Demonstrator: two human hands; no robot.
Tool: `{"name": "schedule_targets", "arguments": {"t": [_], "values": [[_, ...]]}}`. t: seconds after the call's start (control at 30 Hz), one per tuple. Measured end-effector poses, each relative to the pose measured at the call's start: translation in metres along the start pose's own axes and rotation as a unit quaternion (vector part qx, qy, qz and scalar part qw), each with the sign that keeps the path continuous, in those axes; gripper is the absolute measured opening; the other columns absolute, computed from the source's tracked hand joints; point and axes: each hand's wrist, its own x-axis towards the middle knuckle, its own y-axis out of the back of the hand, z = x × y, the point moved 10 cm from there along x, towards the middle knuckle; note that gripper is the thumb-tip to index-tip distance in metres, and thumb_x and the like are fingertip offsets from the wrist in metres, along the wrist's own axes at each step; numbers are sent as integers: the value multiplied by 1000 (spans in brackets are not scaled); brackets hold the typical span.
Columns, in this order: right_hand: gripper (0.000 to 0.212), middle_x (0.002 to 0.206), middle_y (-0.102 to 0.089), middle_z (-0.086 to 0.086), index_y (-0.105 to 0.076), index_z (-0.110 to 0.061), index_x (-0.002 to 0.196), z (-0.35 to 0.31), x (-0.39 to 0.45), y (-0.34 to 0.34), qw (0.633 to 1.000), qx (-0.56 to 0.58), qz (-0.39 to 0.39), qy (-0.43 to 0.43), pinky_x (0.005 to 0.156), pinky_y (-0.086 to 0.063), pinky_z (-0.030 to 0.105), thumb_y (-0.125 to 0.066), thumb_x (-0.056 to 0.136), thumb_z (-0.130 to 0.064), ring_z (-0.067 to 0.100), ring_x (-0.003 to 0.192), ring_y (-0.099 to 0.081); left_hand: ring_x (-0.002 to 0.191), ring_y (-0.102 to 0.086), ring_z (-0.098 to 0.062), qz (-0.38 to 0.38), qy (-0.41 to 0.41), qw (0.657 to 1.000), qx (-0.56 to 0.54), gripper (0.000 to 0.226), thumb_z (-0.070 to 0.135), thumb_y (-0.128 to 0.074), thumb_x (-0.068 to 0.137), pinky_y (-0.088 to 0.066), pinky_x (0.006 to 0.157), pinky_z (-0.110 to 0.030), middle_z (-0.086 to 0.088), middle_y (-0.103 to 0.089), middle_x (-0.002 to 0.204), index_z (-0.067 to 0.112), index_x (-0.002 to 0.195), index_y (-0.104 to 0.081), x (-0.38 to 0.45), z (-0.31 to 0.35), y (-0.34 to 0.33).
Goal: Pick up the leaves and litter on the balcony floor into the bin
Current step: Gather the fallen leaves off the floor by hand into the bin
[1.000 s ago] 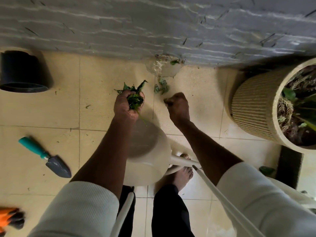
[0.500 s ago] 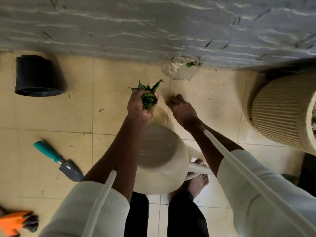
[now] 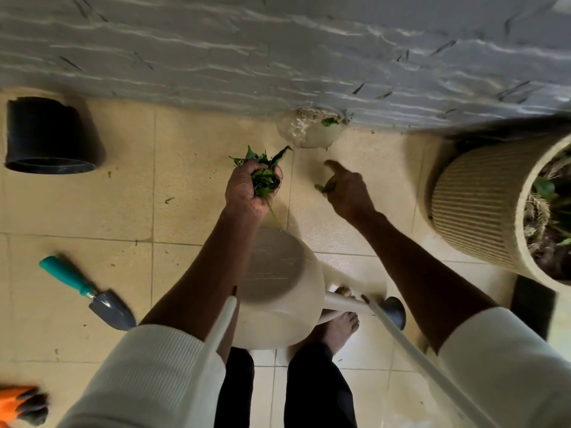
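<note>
Leaves point(image 3: 264, 177) sit bunched in the left hand point(image 3: 247, 193), whose fingers are curled tightly round the green clump just above the balcony floor point(image 3: 191, 186), a little below centre-top of the frame. The right hand point(image 3: 347, 189) reaches out beside it with the forefinger extended, and it seems to pinch a small leaf scrap point(image 3: 323, 188) between thumb and fingers, though the scrap is tiny and I would not swear to it. To do this step well, I'd say the right hand should pass each scrap into the left fist rather than let it drop, keep the fist closed so the long stems trailing below it don't slip out, and then carry the whole bunch to the bin in one go. One green bit point(image 3: 329, 121) lies in the pale patch point(image 3: 309, 131) at the foot of the wall, upper centre, and wants collecting too. The black bin point(image 3: 49, 135) lies on its side at the upper left, well apart from both hands; its inside cannot be seen. The watering can point(image 3: 278, 288) under the arms hides part of the floor, and the planter point(image 3: 482, 208) at the right edge and the orange glove point(image 3: 18, 403) at the lower left are cut off.
</note>
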Motion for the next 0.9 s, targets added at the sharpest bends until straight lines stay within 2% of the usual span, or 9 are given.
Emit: {"name": "schedule_targets", "arguments": {"t": [0.07, 0.13, 0.23, 0.3, 0.37, 0.43, 0.5, 0.63, 0.9], "values": [[61, 99, -73, 12, -51, -17, 139, 12, -5, -8, 999, 26, 7, -28, 76, -61, 36, -66, 85, 6, 22, 84, -72, 69, -60, -28, -5, 4, 1000, 15, 22, -12, -50, 83, -52, 65, -31, -22, -66, 79, 1, 100, -53, -1, -6, -1], [58, 96, -73, 12, -54, -11, 136, 25, -10, -1, 986, 130, 67, -84, 68, -61, 30, -67, 83, 8, 22, 80, -72, 67, -60, -28, -7, 4, 1000, 23, 22, -12, -51, 82, -52, 61, -31, -20, -68, 70, 1, 100, -53, -1, -9, 0], [50, 86, -72, 5, -61, -7, 128, 30, -8, 15, 960, 208, 138, -127, 58, -57, 20, -66, 81, 9, 14, 67, -69, 67, -61, -28, 1, 6, 1000, 16, 20, -13, -51, 83, -53, 60, -31, -20, -65, 79, 2, 96, -54, -2, -14, 4], [35, 89, -73, 8, -71, -6, 113, 11, 8, 27, 975, 146, 151, -72, 66, -59, 26, -65, 82, 9, 14, 70, -67, 66, -61, -27, 0, 6, 1000, 15, 19, -13, -50, 84, -53, 59, -30, -19, -66, 77, 2, 95, -55, -2, -16, 3], [26, 109, -68, 11, -74, -5, 103, -17, 28, 33, 991, 33, 128, -1, 76, -55, 23, -60, 85, 8, 16, 87, -65, 68, -61, -27, -2, 3, 1000, 18, 21, -13, -50, 84, -53, 59, -30, -17, -69, 68, 3, 98, -54, 2, -16, 0], [27, 134, -51, 14, -70, -1, 107, -43, 48, 27, 991, -96, 74, 59, 88, -53, 29, -51, 90, 8, 24, 105, -61, 68, -60, -28, -2, -1, 1000, 27, 22, -12, -50, 84, -52, 59, -31, -16, -69, 62, 3, 99, -54, 7, -16, -3], [29, 146, -42, 17, -66, 1, 111, -59, 62, 17, 973, -203, 31, 107, 95, -52, 41, -46, 91, 8, 32, 116, -56, 67, -60, -28, -3, 0, 999, 34, 21, -12, -50, 84, -52, 59, -31, -17, -69, 66, 3, 98, -54, 9, -18, -6], [30, 118, -61, 22, -62, 1, 117, -57, 78, 7, 955, -281, 17, 96, 89, -55, 42, -44, 94, 7, 34, 109, -59, 72, -60, -29, 0, -3, 1000, 19, 22, -14, -50, 83, -53, 62, -32, -20, -61, 91, 1, 98, -56, 13, -17, -12], [34, 127, -52, 23, -55, 1, 127, -59, 69, 3, 953, -294, 53, 59, 89, -54, 38, -48, 94, 4, 33, 119, -50, 74, -61, -30, 5, -2, 999, 40, 26, -14, -53, 81, -54, 59, -32, -22, -60, 96, 0, 102, -54, 15, -15, -15]]}}
